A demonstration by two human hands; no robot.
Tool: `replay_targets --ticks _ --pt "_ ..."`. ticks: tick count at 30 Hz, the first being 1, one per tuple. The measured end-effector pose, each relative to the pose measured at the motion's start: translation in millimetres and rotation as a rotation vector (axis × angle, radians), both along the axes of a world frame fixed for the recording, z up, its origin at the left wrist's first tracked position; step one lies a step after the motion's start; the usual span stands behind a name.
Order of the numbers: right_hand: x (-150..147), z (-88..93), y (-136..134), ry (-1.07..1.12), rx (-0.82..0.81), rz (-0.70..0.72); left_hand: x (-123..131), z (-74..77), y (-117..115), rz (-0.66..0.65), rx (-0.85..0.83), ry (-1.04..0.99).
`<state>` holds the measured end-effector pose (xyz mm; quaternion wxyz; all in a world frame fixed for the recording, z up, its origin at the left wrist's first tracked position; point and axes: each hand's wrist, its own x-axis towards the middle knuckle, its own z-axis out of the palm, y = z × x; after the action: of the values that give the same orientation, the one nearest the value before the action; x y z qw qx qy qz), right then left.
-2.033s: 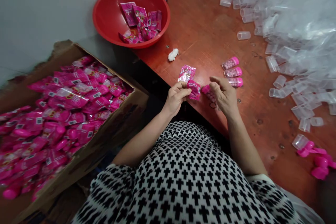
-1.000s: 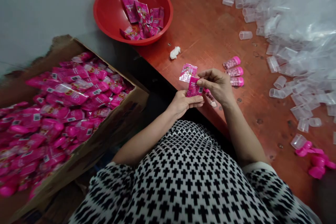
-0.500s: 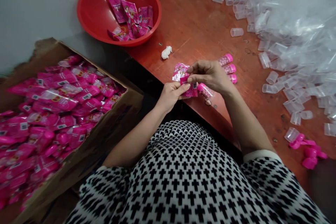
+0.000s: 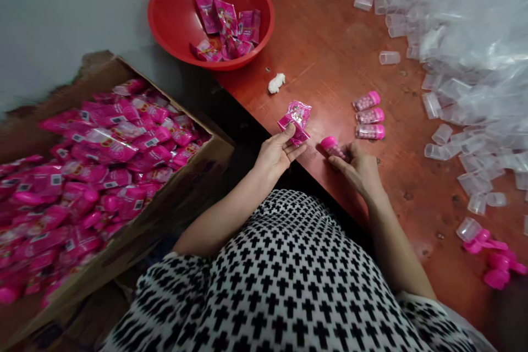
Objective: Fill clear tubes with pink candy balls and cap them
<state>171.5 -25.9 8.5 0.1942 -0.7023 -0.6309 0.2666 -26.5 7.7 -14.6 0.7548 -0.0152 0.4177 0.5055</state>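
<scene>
My left hand pinches a shiny pink packet between thumb and fingers, over the table's near edge. A second pink packet shows just behind it; whether the two touch I cannot tell. To the right, my right hand is closed round the far end of a small clear candy tube with a pink cap and pinkish beads inside. That tube is low over the table, its cap pointing left; my fingers hide its other end. Three similar candy tubes lie side by side just beyond my right hand.
A red bowl holds several pink packets. An open cardboard box at left is full of filled pink bags. A small white lump lies on the reddish table. Clear plastic tubes are heaped at right, near pink plastic pieces.
My right hand has left the packet and moved down to the loose candy tube, closing on it. My left hand keeps the packet, now tilted. The view has shifted slightly left.
</scene>
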Motion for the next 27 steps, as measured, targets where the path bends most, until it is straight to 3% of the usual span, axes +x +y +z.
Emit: replay_targets --ticks 4,6,10,19,27 --pt "-28 1.2 -19 0.591 -0.109 -0.105 3 3.9 -2 0.056 -0.046 -0.048" --pt "-42 2.0 -29 0.713 -0.138 -0.095 5 5.4 -2 0.078 -0.061 -0.083" --pt "-57 0.0 -36 0.722 -0.100 -0.082 10 7.0 -3 0.074 -0.044 -0.131" --pt "-59 -2.3 -35 0.620 -0.027 -0.058 15 9.7 -8 0.094 -0.051 -0.155" --pt "-64 -4.1 -34 0.653 -0.048 -0.061 17 8.9 -9 0.013 -0.017 -0.112"
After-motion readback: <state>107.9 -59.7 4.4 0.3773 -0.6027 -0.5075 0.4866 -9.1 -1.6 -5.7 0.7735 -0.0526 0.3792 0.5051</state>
